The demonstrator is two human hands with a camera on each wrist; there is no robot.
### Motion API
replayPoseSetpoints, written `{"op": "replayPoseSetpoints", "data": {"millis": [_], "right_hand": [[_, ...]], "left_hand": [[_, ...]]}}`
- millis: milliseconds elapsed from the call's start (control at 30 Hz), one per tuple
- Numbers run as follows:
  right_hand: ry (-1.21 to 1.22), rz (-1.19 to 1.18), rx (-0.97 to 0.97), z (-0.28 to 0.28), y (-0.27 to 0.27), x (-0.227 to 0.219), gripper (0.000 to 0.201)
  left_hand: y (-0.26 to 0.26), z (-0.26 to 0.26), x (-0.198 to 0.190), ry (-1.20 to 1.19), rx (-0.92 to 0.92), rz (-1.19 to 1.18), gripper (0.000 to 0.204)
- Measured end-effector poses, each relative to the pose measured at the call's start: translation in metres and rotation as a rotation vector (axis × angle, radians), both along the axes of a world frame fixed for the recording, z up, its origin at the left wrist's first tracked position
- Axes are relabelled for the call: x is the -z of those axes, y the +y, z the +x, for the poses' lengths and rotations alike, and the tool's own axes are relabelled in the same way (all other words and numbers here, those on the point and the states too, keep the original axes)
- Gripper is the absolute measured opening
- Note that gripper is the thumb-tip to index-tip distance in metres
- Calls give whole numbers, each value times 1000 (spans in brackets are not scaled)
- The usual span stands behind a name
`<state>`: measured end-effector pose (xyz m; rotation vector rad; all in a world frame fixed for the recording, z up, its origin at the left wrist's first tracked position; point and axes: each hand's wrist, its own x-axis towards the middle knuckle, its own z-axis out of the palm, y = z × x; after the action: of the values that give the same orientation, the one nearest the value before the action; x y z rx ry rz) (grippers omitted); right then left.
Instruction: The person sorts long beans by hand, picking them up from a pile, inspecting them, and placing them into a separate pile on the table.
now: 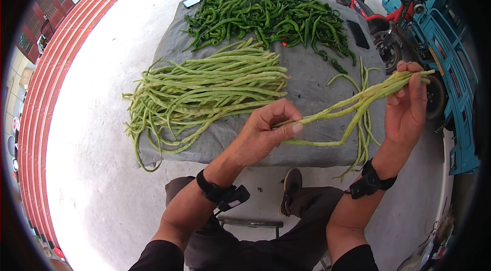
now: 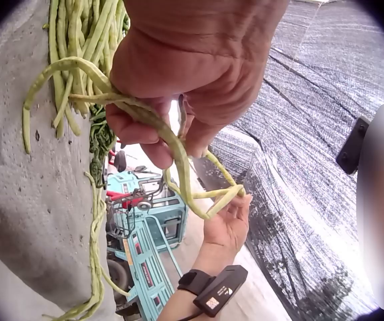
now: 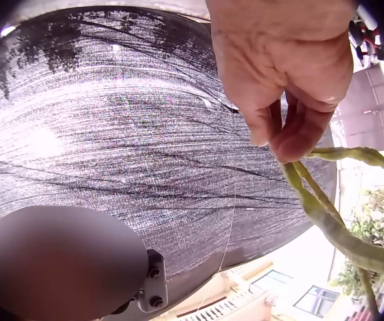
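Several long green beans [image 1: 353,99] stretch between both hands above the cloth's right side. My left hand [image 1: 268,130] pinches them at one end, thumb against fingers; in the left wrist view the left hand [image 2: 185,73] has a bean [image 2: 178,157] bent past its fingers. Raised higher, my right hand [image 1: 406,104] grips the other ends, which poke out beyond its fingertips. The right wrist view shows the right hand [image 3: 289,80] pinching beans [image 3: 332,231]. A large bundle of beans [image 1: 209,92] lies left of the left hand, and loose beans [image 1: 365,127] hang over the cloth's edge.
Green peppers [image 1: 266,15] are heaped at the back of the grey cloth [image 1: 312,143]. A dark phone [image 1: 357,34] lies at right, another phone [image 1: 197,0] at back left. Beyond stand a red bike [image 1: 394,17] and a blue vehicle [image 1: 445,51]; red steps [image 1: 43,107] are at left.
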<state>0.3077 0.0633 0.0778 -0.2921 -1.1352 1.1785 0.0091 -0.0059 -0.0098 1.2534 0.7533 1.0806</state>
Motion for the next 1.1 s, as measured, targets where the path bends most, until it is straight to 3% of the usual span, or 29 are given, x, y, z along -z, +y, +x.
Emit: {"op": "replayPoseSetpoints", "data": {"millis": [267, 367, 1100], "right_hand": [[-4, -15, 5, 4, 1, 0, 28], [11, -22, 26, 6, 1, 1, 28], [9, -38, 11, 7, 2, 5, 22]], "left_hand": [[1, 2, 3, -4, -46, 63, 17], [-1, -4, -4, -1, -11, -51, 15], [-3, -17, 1, 11, -78, -43, 18]]}}
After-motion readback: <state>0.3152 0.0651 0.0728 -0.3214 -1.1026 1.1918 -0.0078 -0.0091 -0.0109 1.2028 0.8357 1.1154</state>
